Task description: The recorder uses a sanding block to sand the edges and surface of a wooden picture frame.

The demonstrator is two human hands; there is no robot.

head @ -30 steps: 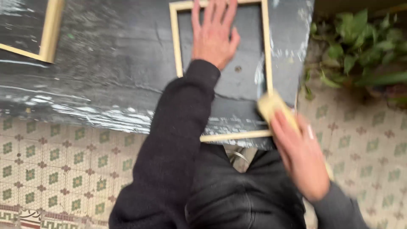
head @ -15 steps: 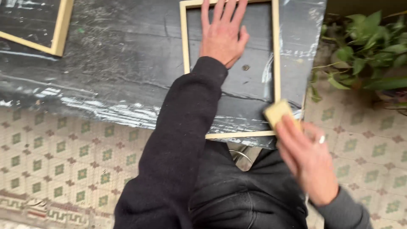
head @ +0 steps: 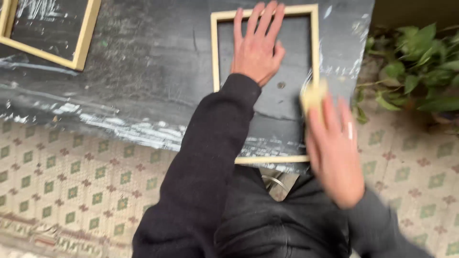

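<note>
A pale wooden frame [head: 215, 52] lies flat on a dark table covered in plastic film [head: 143, 62]. My left hand [head: 257, 45] rests flat inside the frame, fingers spread, pressing on the dark surface. My right hand [head: 334, 148] is blurred with motion at the frame's right rail and holds a small yellowish block [head: 313, 95] against that rail. Both arms wear dark sleeves.
A second wooden frame [head: 83, 40] lies at the table's upper left. Green potted leaves [head: 416, 71] stand to the right of the table. Patterned floor tiles [head: 71, 181] spread below the table's near edge.
My right hand has slid the yellowish block up along the frame's right rail, from near the bottom corner towards the middle. My left hand has stayed flat inside the frame.
</note>
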